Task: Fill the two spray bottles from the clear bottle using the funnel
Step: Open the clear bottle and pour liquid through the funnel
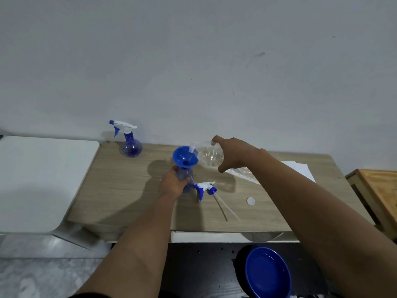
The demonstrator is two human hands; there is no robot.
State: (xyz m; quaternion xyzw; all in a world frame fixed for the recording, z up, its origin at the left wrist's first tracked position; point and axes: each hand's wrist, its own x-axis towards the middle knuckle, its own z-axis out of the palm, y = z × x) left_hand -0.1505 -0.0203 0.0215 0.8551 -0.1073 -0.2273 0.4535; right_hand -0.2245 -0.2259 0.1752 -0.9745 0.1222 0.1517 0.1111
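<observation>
My left hand [173,183] grips an uncapped blue spray bottle [187,177] standing on the wooden table [120,190]. A blue funnel [184,157] sits in its neck. My right hand [233,154] holds the clear bottle [209,154] tipped sideways, its mouth over the funnel's bowl. The bottle's spray head [205,188], white and blue with a long tube, lies on the table just right of it. A second blue spray bottle [130,143], with its head on, stands at the back left near the wall.
A white cap [251,201] lies on the table to the right. White paper [298,168] lies under my right forearm. A blue bowl [267,273] sits below the table's front edge. A white surface [43,179] adjoins on the left, a wooden box [378,190] on the right.
</observation>
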